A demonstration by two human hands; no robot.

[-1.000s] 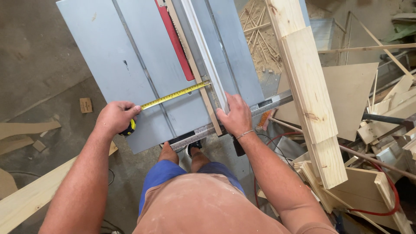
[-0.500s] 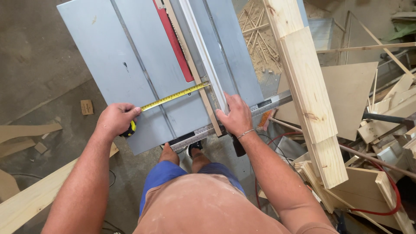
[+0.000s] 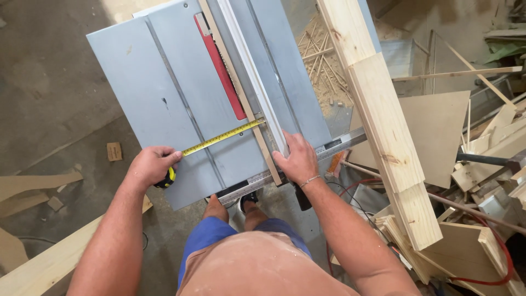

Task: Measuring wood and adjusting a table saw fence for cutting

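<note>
You are measuring: your left hand (image 3: 150,166) grips the tape measure (image 3: 222,137) stretched across the saw table (image 3: 148,82), your right hand (image 3: 298,159) lies spread on the white fence (image 3: 249,71), which seemingly needs nudging next.

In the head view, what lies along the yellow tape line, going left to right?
Left hand on the tape measure case → yellow tape blade → thin wooden strip → right hand → stacked pale wooden planks.

Grey saw table, yellow tape, pale wood

The saw table (image 3: 164,82) is flat blue-grey with a red insert (image 3: 220,68) near its middle; the tape measure (image 3: 219,138) is yellow with a black case, the fence (image 3: 249,71) white, the stacked boards (image 3: 383,126) pale pine, the shorts (image 3: 219,238) blue.
</note>
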